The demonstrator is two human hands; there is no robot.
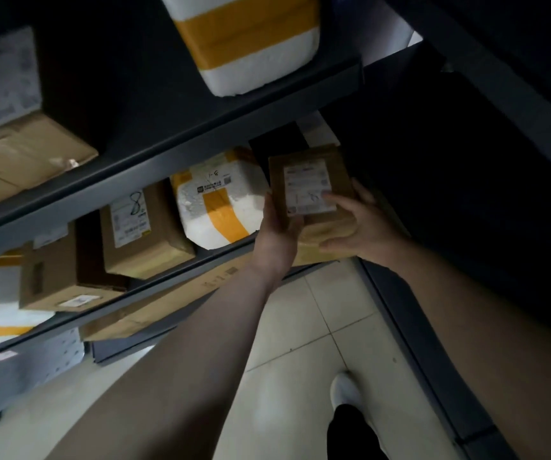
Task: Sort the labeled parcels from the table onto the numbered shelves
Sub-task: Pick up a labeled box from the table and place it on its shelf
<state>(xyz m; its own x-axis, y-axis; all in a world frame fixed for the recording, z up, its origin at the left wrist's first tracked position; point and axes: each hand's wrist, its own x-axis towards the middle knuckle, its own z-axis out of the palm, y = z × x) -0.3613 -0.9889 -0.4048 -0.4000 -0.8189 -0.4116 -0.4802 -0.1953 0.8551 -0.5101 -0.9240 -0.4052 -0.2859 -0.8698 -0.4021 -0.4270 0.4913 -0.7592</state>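
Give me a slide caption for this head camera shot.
Left hand and right hand hold a labeled cardboard parcel at the shelf edge, beside a yellow-taped white foam box.

The print on the shipping label [307, 189] of the cardboard parcel [323, 225] is too blurred to read, and the right hand [360, 224] covers its lower right corner with its fingertips [328, 197]. The left hand [279, 227] hides the parcel's near left corner, so its contact with the shelf rail [201, 263] cannot be told. Right of the parcel, all is lost in darkness. Far above it, a taped foam box [244, 61] is cut by the top edge. Far left, a blurred grey bag [2, 78] runs off the frame.
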